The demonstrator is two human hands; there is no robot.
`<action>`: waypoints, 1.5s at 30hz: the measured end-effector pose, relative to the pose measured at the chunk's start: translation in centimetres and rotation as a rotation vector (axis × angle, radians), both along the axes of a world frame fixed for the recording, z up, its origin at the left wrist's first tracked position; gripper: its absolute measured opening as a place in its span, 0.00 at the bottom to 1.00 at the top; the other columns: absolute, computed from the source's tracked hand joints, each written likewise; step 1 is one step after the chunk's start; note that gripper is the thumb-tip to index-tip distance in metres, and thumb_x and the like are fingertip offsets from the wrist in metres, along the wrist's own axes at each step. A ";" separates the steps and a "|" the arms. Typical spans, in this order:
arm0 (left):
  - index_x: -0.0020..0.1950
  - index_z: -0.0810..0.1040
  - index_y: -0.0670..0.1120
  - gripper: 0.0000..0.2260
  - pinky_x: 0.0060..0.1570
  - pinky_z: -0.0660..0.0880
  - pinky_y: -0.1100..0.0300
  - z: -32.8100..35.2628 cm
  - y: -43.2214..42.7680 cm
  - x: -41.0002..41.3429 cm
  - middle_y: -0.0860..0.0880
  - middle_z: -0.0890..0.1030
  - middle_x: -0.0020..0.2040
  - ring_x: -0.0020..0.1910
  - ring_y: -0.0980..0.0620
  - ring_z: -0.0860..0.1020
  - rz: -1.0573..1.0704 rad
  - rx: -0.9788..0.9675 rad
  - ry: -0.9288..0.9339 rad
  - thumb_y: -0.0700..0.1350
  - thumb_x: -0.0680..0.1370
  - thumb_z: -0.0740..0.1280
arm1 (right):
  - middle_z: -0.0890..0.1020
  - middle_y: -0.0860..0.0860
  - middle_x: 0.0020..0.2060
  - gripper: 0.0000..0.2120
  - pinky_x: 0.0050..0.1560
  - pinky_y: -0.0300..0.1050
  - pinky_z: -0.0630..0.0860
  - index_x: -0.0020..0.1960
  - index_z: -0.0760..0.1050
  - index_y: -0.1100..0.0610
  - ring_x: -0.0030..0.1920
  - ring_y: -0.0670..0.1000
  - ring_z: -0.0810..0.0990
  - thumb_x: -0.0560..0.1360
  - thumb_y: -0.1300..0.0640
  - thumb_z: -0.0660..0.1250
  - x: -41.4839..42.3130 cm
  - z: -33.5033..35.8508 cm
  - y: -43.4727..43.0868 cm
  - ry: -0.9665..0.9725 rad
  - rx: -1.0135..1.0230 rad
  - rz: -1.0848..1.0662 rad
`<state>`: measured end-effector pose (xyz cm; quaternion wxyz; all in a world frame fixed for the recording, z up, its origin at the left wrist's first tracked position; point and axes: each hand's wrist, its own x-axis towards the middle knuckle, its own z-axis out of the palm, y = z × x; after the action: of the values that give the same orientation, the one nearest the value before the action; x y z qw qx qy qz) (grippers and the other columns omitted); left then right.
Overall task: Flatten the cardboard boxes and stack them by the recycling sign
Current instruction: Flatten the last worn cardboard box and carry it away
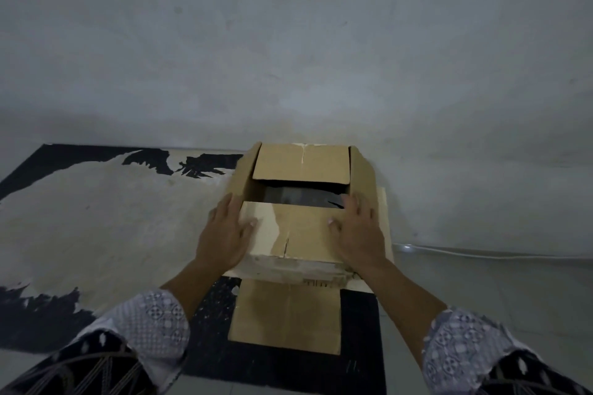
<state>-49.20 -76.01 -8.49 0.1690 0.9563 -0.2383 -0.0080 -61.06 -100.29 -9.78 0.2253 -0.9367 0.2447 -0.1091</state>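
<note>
A brown corrugated cardboard box (301, 167) sits on the floor in the middle of the scene, its far side close against a grey plastered wall (288, 42). It still stands as a box. Its far top flap is folded inward, its side flaps angle up at left and right, and a dark gap between the far flap and the near top flap (288, 228) shows the inside. The near top flap is worn, with a pale patch and a short tear near its near edge. Another brown flap (285, 317) lies flat on the floor on the near side of the box.

The left hand (224, 234) lies flat over the left end of the near top flap, fingers straight and released, thumb resting on the cardboard. The right hand (361, 234) mirrors it on the right end, fingers also straight, palm down on the flap. Neither hand grasps anything; both press on the cardboard. Patterned white and grey sleeves (150, 324) cover the forearms.

The box rests partly on a black floor mat (288, 369) with a large pale worn area at left. A paler strip of cardboard (386, 221) shows just right of the box; I cannot tell whether it belongs to it. Grey floor tiles (481, 305) lie to the right, and a thin white cable (481, 255) runs along the foot of the wall there.
</note>
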 end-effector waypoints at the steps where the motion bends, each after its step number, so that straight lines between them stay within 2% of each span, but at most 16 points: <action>1: 0.76 0.60 0.51 0.31 0.67 0.65 0.42 0.0 -0.2 0.4 0.45 0.58 0.78 0.74 0.40 0.61 -0.057 0.126 -0.037 0.65 0.78 0.45 | 0.61 0.58 0.74 0.24 0.59 0.58 0.73 0.71 0.64 0.52 0.69 0.62 0.65 0.79 0.45 0.60 0.5 0.2 0.0 0.045 -0.079 0.052; 5: 0.75 0.64 0.53 0.28 0.72 0.53 0.40 1.3 -1.7 2.6 0.44 0.49 0.80 0.78 0.40 0.48 -0.135 0.255 0.040 0.65 0.79 0.47 | 0.44 0.57 0.79 0.25 0.71 0.62 0.57 0.67 0.68 0.53 0.78 0.60 0.46 0.79 0.37 0.54 2.3 1.7 -1.2 0.311 0.020 0.111; 9: 0.60 0.76 0.49 0.28 0.67 0.64 0.45 5.4 -2.7 4.7 0.45 0.71 0.67 0.70 0.42 0.67 -0.091 -0.090 0.344 0.67 0.79 0.48 | 0.67 0.56 0.72 0.22 0.63 0.53 0.67 0.47 0.76 0.51 0.74 0.57 0.63 0.80 0.36 0.52 2.1 5.5 -2.5 0.148 0.409 0.057; 12: 0.42 0.79 0.47 0.27 0.59 0.66 0.50 9.3 -2.7 5.6 0.50 0.79 0.55 0.60 0.48 0.73 0.028 -0.344 0.640 0.64 0.81 0.49 | 0.73 0.52 0.70 0.25 0.64 0.48 0.65 0.68 0.75 0.53 0.71 0.55 0.69 0.81 0.39 0.54 0.2 8.1 -3.3 0.085 0.685 0.043; 14: 0.36 0.79 0.47 0.22 0.66 0.63 0.43 10.8 -2.2 6.4 0.51 0.78 0.59 0.65 0.46 0.71 -0.012 -0.225 0.821 0.60 0.80 0.59 | 0.69 0.49 0.73 0.25 0.67 0.48 0.62 0.72 0.70 0.50 0.73 0.53 0.65 0.80 0.40 0.59 -1.3 9.3 -3.4 0.140 0.838 0.096; 16: 0.37 0.84 0.48 0.16 0.70 0.62 0.40 11.8 -1.7 6.5 0.50 0.79 0.57 0.66 0.43 0.72 -0.133 -0.075 0.962 0.61 0.72 0.71 | 0.66 0.44 0.72 0.16 0.65 0.46 0.60 0.66 0.74 0.47 0.74 0.50 0.62 0.80 0.46 0.62 -2.2 9.7 -3.3 0.215 0.894 0.212; 19: 0.55 0.84 0.51 0.22 0.66 0.68 0.53 12.6 -1.8 4.5 0.52 0.79 0.61 0.68 0.47 0.72 -0.399 0.188 0.987 0.61 0.67 0.74 | 0.55 0.42 0.75 0.12 0.67 0.37 0.61 0.57 0.82 0.56 0.73 0.44 0.56 0.79 0.52 0.67 -2.8 8.5 -2.5 0.318 0.698 0.422; 22: 0.66 0.77 0.54 0.28 0.68 0.63 0.55 10.2 -2.3 1.5 0.52 0.67 0.71 0.72 0.48 0.64 -0.501 0.526 0.760 0.63 0.69 0.73 | 0.41 0.41 0.78 0.21 0.77 0.58 0.49 0.53 0.83 0.42 0.78 0.52 0.39 0.65 0.33 0.74 -3.3 5.6 -1.3 0.543 0.379 0.461; 25: 0.56 0.81 0.51 0.25 0.70 0.61 0.41 5.5 -1.7 -0.2 0.46 0.72 0.65 0.67 0.45 0.67 -0.527 0.616 0.528 0.66 0.67 0.72 | 0.50 0.43 0.79 0.25 0.74 0.67 0.42 0.54 0.82 0.47 0.77 0.55 0.33 0.63 0.35 0.76 -3.6 3.1 -0.3 0.513 0.237 0.413; 28: 0.39 0.79 0.55 0.15 0.68 0.48 0.26 2.0 -1.2 -1.1 0.46 0.74 0.61 0.74 0.41 0.60 -0.365 0.466 0.352 0.65 0.68 0.71 | 0.60 0.46 0.77 0.11 0.74 0.68 0.45 0.36 0.77 0.40 0.78 0.59 0.40 0.63 0.39 0.78 -3.9 1.6 0.4 0.347 0.136 0.381; 30: 0.34 0.73 0.56 0.15 0.64 0.45 0.22 1.4 -1.5 -1.8 0.48 0.74 0.61 0.76 0.37 0.54 -0.307 0.482 0.270 0.66 0.67 0.69 | 0.58 0.48 0.77 0.14 0.74 0.68 0.48 0.30 0.73 0.41 0.78 0.61 0.41 0.65 0.42 0.77 -3.9 1.2 0.7 0.362 0.090 0.369; 32: 0.37 0.75 0.56 0.14 0.63 0.43 0.20 1.2 -2.0 -2.2 0.49 0.73 0.62 0.76 0.33 0.48 -0.271 0.547 0.212 0.65 0.69 0.68 | 0.58 0.47 0.78 0.13 0.74 0.68 0.50 0.32 0.74 0.41 0.78 0.61 0.43 0.67 0.39 0.74 -3.7 1.6 0.9 0.335 0.098 0.359; 35: 0.47 0.79 0.55 0.12 0.62 0.44 0.21 1.5 -2.8 -2.4 0.48 0.71 0.57 0.75 0.30 0.38 -0.216 0.638 0.200 0.61 0.72 0.69 | 0.61 0.51 0.76 0.18 0.72 0.58 0.61 0.50 0.77 0.46 0.76 0.58 0.56 0.70 0.34 0.68 -2.1 2.1 -0.6 0.114 0.203 0.267; 37: 0.44 0.78 0.55 0.09 0.63 0.43 0.20 1.6 -3.4 -2.4 0.48 0.70 0.53 0.75 0.28 0.40 -0.194 0.694 0.213 0.59 0.72 0.69 | 0.67 0.54 0.68 0.23 0.62 0.53 0.72 0.60 0.72 0.52 0.66 0.57 0.70 0.71 0.40 0.70 0.6 2.2 -2.3 -0.021 0.090 0.166; 40: 0.45 0.80 0.52 0.04 0.64 0.44 0.21 1.8 -4.6 -3.1 0.44 0.72 0.63 0.73 0.29 0.33 -0.091 0.746 0.239 0.49 0.74 0.65 | 0.69 0.57 0.63 0.29 0.53 0.54 0.75 0.68 0.65 0.55 0.59 0.61 0.73 0.72 0.49 0.71 5.4 2.9 -4.3 0.080 -0.095 0.026; 45: 0.45 0.77 0.47 0.04 0.64 0.47 0.22 2.2 -5.2 -3.5 0.41 0.71 0.66 0.74 0.30 0.32 -0.034 0.771 0.245 0.44 0.75 0.63 | 0.71 0.61 0.64 0.16 0.57 0.55 0.71 0.59 0.73 0.59 0.58 0.64 0.73 0.72 0.57 0.68 9.0 4.3 -6.3 0.254 -0.397 0.066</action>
<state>-52.67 -81.21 -6.29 -0.1748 0.9376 -0.2116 -0.2135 -52.07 -106.58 -5.49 0.0078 -0.9763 0.2143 -0.0291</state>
